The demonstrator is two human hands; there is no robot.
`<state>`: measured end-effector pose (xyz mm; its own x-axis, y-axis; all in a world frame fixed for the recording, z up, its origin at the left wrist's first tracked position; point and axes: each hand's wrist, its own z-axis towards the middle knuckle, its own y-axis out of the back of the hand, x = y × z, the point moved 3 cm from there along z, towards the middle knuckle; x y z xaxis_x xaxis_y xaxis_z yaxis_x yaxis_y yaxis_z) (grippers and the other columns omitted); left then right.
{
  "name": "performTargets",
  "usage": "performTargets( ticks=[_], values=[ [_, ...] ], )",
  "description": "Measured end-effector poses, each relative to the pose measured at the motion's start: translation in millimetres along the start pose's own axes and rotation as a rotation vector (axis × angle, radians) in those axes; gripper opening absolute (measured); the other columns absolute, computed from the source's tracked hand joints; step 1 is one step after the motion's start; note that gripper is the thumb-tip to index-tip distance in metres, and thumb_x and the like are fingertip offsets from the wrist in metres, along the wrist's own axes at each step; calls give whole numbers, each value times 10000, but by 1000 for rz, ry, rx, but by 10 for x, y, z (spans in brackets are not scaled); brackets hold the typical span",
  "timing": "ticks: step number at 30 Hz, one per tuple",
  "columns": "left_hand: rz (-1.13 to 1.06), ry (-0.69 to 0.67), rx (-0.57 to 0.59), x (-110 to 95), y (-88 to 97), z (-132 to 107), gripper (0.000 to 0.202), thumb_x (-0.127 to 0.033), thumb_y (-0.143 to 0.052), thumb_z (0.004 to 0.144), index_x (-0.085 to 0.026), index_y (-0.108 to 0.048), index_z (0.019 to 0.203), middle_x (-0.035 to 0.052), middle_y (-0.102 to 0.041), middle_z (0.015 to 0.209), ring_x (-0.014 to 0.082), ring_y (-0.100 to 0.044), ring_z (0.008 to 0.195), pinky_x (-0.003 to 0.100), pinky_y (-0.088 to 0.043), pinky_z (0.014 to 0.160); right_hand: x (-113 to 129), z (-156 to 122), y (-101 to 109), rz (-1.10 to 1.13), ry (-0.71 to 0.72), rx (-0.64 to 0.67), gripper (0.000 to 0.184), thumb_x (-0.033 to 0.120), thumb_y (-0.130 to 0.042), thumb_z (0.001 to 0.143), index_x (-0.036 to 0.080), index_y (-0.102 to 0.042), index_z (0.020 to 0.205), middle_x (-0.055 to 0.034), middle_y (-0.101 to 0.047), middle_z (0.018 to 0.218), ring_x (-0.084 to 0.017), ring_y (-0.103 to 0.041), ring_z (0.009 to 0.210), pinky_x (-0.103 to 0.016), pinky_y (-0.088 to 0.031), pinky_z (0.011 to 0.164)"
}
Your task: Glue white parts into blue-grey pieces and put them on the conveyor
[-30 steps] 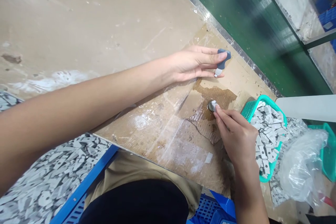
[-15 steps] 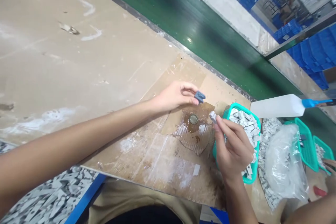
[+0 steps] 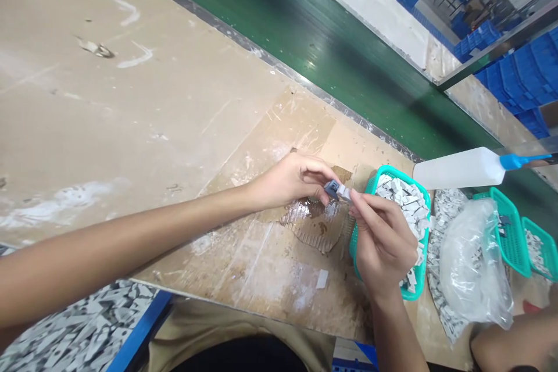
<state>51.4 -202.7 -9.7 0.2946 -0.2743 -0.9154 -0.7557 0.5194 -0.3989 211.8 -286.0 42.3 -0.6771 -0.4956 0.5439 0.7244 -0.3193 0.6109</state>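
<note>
Between the thumb and fingers of my left hand (image 3: pixel 307 179) is a small dark blue-grey plastic part (image 3: pixel 332 188). My right hand (image 3: pixel 386 244) pinches a small light grey piece (image 3: pixel 344 192), whose end touches the dark part. Both hands are raised over a wet, torn patch of brown cardboard (image 3: pixel 320 238) on the worktable. Beside my right hand stands a green basket (image 3: pixel 428 261) heaped with small pale grey pieces (image 3: pixel 403 200). My fingers partly hide how the two parts meet.
A white bottle with a blue nozzle (image 3: pixel 460 168) lies behind the baskets. A clear plastic bag (image 3: pixel 473 261) rests on more grey pieces. Another person's arm (image 3: pixel 518 337) reaches in at the lower right. A green conveyor belt (image 3: pixel 305 49) runs behind the table; a blue-edged bin (image 3: pixel 142 328) sits below.
My two hands have come together. The light grey piece, earlier apart from the dark part, now touches it. The other person's hand has moved mostly out of sight.
</note>
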Motion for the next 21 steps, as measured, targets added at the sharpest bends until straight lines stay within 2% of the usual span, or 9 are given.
performTargets(
  ticks=[6,15,21],
  values=[
    [-42,28,16,24,-16,-7,168,-84,-782,698,-127,-748,857,55,-725,845,129,-711,654,202,-588,611,-4,-1,0,19,-7,22,578,-32,-545,886,375,-652,1283,-40,-696,1046,-167,-693,888,-311,-606,699],
    [-131,22,12,35,-71,-21,220,-80,-838,614,-137,-749,807,50,-740,801,158,-723,704,246,-607,679,-25,5,-8,29,-10,55,553,-6,-533,905,381,-652,1280,-42,-694,1027,-168,-690,892,-312,-603,706],
    [97,-127,-143,-55,-117,-116,161,-85,-785,671,-169,-779,808,38,-721,801,145,-708,681,221,-594,645,-44,14,-43,76,-15,115,563,-24,-523,903,367,-648,1290,-49,-664,994,-154,-679,880,-289,-589,695]
  ],
)
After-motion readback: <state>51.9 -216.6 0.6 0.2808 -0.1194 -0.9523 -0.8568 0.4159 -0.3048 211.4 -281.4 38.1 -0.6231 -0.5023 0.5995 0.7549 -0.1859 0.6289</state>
